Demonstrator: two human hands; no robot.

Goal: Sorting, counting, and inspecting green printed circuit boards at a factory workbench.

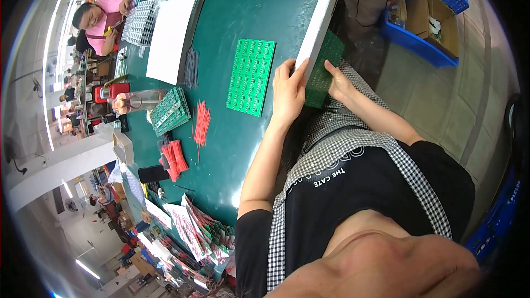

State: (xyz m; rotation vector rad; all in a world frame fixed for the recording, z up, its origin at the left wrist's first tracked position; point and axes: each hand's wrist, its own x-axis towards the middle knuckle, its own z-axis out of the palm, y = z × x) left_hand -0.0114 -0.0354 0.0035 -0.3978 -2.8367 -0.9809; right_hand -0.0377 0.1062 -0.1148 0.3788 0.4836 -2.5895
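A long white bar (319,25) lies along the edge of the green table. My left hand (289,89) is closed over its near end, fingers bent on top. Against the bar's right side, above my lap, is a green circuit board panel (323,72). My right hand (341,84) grips the panel's right edge with the thumb on its face; the other fingers are hidden behind it. Left of my left hand, a second circuit board panel (251,77), with rows of small parts, lies flat on the table.
Left on the table are red wires (202,124), a bundle of red wires (175,159), stacked boards (171,111), a clear bottle (138,101), a phone (153,174) and a white slab (172,38). A co-worker (105,14) sits across. Blue crates (422,44) stand on the floor at right.
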